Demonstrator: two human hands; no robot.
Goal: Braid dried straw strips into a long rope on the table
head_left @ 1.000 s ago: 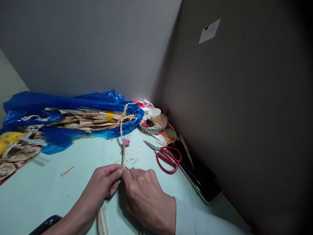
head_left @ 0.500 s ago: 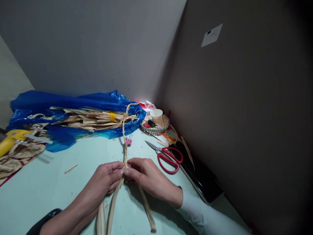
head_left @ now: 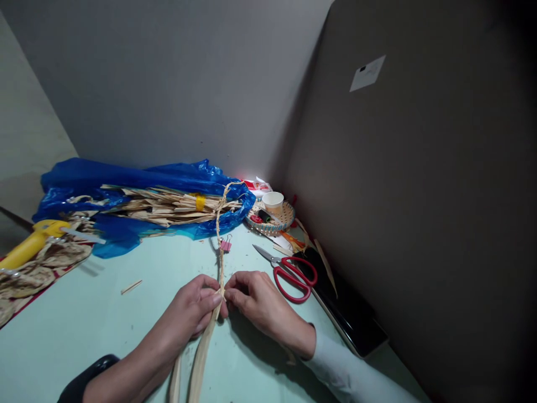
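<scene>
A thin braid of dried tan plant fibre runs from the blue bag down to my hands. My left hand is closed, pinching the braid's lower end between thumb and fingers. My right hand pinches at the right side of the same spot, its fingertips curled on a strand that is mostly hidden; a pale strand end shows under the wrist. Loose flat strips hang from the braid toward me, below my left hand. A pink binder clip sits beside the braid, farther up the table.
Red-handled scissors lie to the right, by a black glossy device. Behind them stands a woven basket with a paper cup. A blue plastic bag with dried strips and a yellow glue gun are at the left.
My right hand has drawn slightly right, away from my left thumb. The strand that hung below it has swung right and under the wrist. The view has shifted slightly.
</scene>
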